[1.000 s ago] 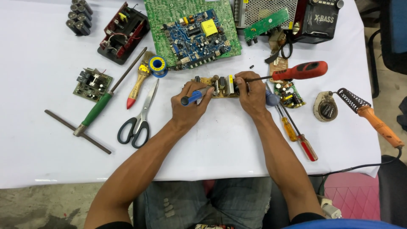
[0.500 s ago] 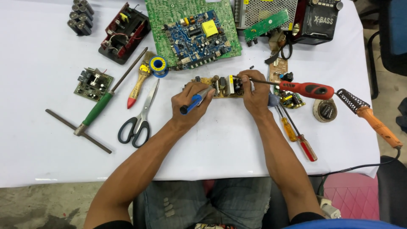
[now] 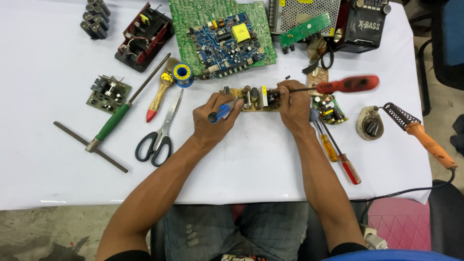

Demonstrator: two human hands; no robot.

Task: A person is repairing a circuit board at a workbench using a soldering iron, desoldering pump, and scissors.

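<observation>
My left hand [image 3: 212, 121] grips a blue-handled tool [image 3: 221, 113] and rests against the left end of a small tan circuit board [image 3: 255, 99] lying on the white table [image 3: 58, 183]. At the board's right end is my right hand [image 3: 293, 107], which holds a red-handled screwdriver [image 3: 348, 84] by its shaft. The shaft's tip is on the board, and the handle sticks out to the right, slightly blurred. Both hands frame the board and cover parts of its edges.
Scissors [image 3: 157, 137], a brush [image 3: 162, 92], a solder spool [image 3: 182, 73] and a green-handled T-wrench [image 3: 112, 124] lie at left. A large green board [image 3: 222, 29] sits behind. At right are two screwdrivers [image 3: 338, 154] and an orange soldering iron [image 3: 423, 137] with its stand [image 3: 369, 125].
The red screwdriver's handle dipped lower half a second ago and has swung back up to the right. The left hand and the board have stayed nearly in place.
</observation>
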